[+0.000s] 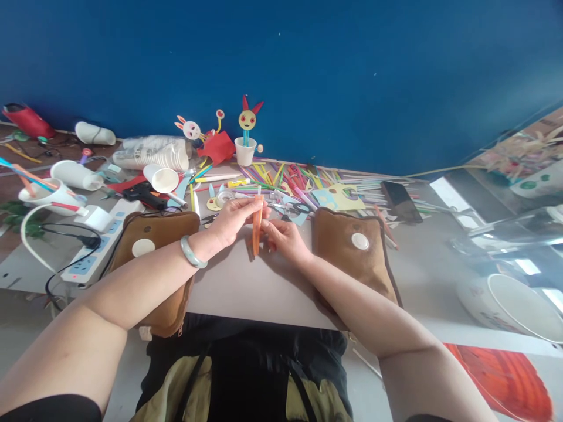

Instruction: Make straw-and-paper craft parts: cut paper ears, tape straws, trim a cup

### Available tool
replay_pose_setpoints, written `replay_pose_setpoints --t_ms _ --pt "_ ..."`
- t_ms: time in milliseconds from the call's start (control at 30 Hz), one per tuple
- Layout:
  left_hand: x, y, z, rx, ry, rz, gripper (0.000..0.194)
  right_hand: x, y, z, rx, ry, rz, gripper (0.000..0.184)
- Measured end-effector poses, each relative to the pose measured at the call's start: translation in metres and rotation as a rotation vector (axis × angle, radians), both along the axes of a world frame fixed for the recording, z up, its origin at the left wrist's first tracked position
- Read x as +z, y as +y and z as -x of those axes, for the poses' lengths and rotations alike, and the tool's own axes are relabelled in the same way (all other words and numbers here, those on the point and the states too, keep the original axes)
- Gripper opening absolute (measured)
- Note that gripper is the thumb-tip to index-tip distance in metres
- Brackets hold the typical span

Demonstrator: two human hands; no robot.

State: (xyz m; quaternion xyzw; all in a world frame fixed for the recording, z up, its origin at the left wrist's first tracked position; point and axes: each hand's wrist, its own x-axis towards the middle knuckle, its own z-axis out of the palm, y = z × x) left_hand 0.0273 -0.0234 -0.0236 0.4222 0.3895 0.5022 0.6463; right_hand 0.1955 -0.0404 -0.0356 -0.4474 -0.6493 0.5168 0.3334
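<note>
Just above the near part of the desk, my left hand [237,218] grips orange straws [257,231] near their upper end, thumb on top. They hang almost upright, and a pale tip sticks out above the thumb. From the other side, my right hand [284,237] pinches at the straws around mid-length; its fingertips are partly hidden. Behind the hands lie scissors [301,208], a tape roll [226,197] and a heap of coloured straws [290,176]. A paper cup figure [245,151] with a yellow rabbit-eared face stands by the wall.
Brown hand warmers [169,234] [356,252] flank my hands. At left are a power strip [94,249], a black glue gun [145,193] and stacked paper cups [152,155]. A phone [401,201] lies to the right, near a white bucket [497,305]. The blue wall [308,76] closes the back.
</note>
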Motion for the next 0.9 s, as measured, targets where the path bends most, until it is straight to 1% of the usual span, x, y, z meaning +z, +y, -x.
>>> replay_pose_setpoints --t_ms 133,200,367,567,667,800,900 --pt "-0.002 0.000 -0.002 -0.015 -0.027 0.003 0.038 -0.004 0.001 0.000 0.136 0.034 0.068 0.052" --pt "-0.002 -0.001 -0.003 -0.018 -0.038 -0.001 0.038 -0.008 0.001 0.001 0.179 0.068 0.107 0.050" --pt "-0.001 -0.002 -0.003 0.014 -0.031 0.001 0.039 -0.014 0.001 0.002 0.184 0.143 0.169 0.045" --pt "0.000 -0.002 -0.002 0.015 -0.007 -0.004 0.041 -0.014 0.001 0.001 0.181 0.157 0.181 0.045" --pt "-0.001 -0.001 -0.002 0.001 0.000 -0.012 0.040 -0.013 0.001 0.001 0.181 0.148 0.167 0.046" --pt "-0.001 -0.001 -0.002 -0.023 -0.003 -0.041 0.037 -0.006 -0.001 0.001 0.176 0.098 0.115 0.044" --pt "-0.001 -0.001 -0.002 -0.027 0.001 -0.047 0.036 -0.002 -0.003 0.001 0.131 0.099 0.070 0.046"
